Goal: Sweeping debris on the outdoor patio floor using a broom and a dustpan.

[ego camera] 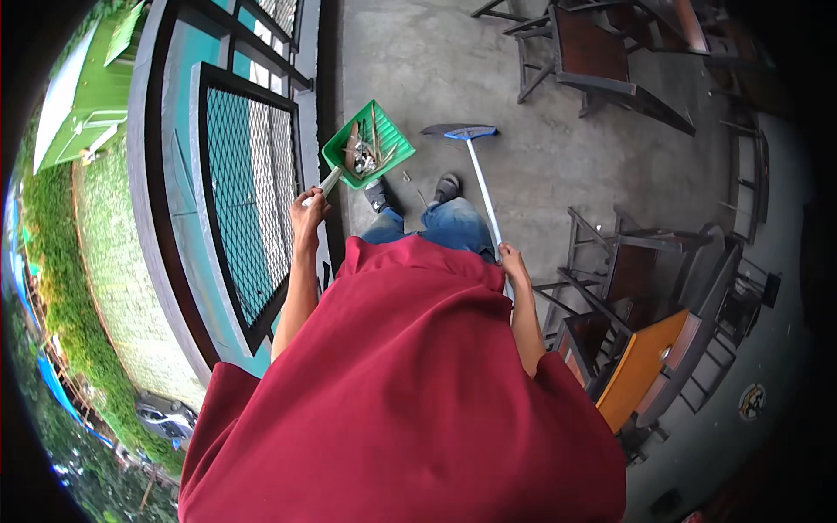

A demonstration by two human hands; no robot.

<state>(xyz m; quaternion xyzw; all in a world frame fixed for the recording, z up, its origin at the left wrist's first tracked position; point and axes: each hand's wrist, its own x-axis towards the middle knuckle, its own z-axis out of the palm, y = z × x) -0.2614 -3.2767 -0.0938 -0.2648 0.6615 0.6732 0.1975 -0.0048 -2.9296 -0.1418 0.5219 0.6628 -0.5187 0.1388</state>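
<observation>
My left hand point(310, 208) grips the pale handle of a green plastic dustpan point(397, 140), held beside the railing. Dry leaves, twigs and crumpled scraps point(364, 158) lie in the pan. My right hand point(514, 263) is closed around the white stick of a broom point(482, 176). The broom's blue head with dark bristles point(465, 131) is low over the concrete floor, right of the dustpan; whether the bristles touch the floor I cannot tell. A few small bits of litter point(407, 176) lie on the floor between my feet and the dustpan.
A metal railing with mesh panels point(248, 196) runs along my left, with a drop to a wall and greenery beyond. Wooden desk-chairs point(592, 49) stand at the upper right. More stacked chairs and an orange board point(644, 369) crowd the right side.
</observation>
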